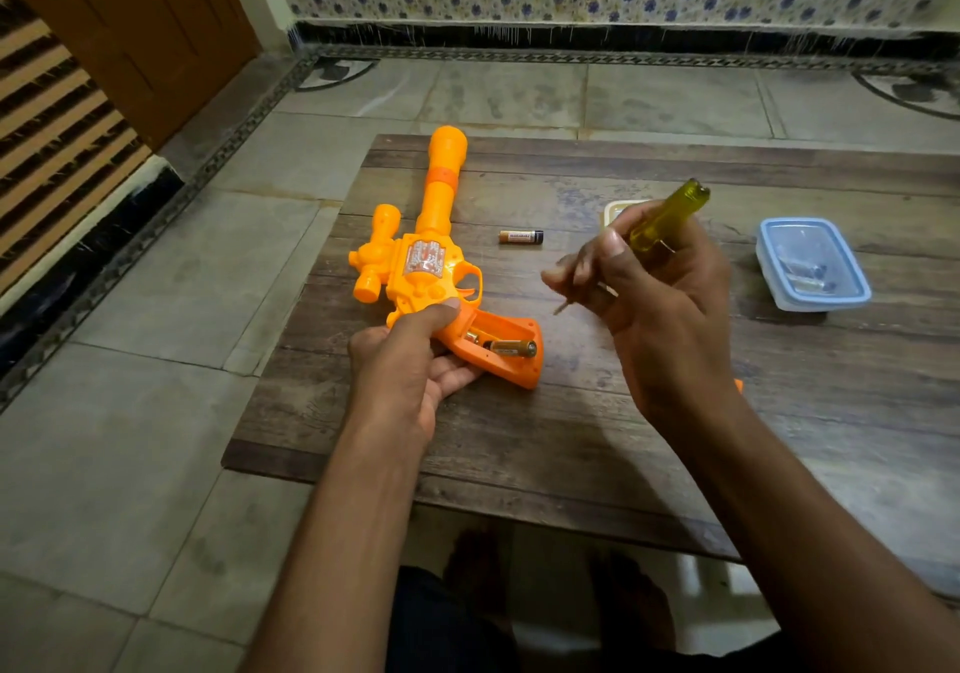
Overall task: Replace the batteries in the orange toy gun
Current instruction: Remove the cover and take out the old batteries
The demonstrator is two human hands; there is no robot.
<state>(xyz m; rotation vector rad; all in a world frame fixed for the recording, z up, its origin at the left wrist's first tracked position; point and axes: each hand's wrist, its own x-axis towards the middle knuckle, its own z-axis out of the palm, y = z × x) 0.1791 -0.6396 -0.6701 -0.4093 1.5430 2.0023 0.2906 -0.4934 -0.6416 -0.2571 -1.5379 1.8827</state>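
Note:
The orange toy gun [421, 251] lies on the wooden table [597, 412] with its barrel pointing away. My left hand [410, 360] grips its handle, thumb on the body near the trigger. The battery compartment in the handle is uncovered and holds a copper-and-black battery [511, 348]. A second battery [521, 236] lies loose on the table to the right of the barrel. My right hand [660, 303] holds a screwdriver [665, 220] with a yellow see-through handle above the table, its metal tip pointing down-left toward the gun handle.
A clear plastic box with a blue rim [810, 264] stands at the table's right, small items inside. A pale lid or container [618, 210] is partly hidden behind my right hand. An orange piece [738, 385] peeks out behind my right wrist. Tiled floor surrounds the table.

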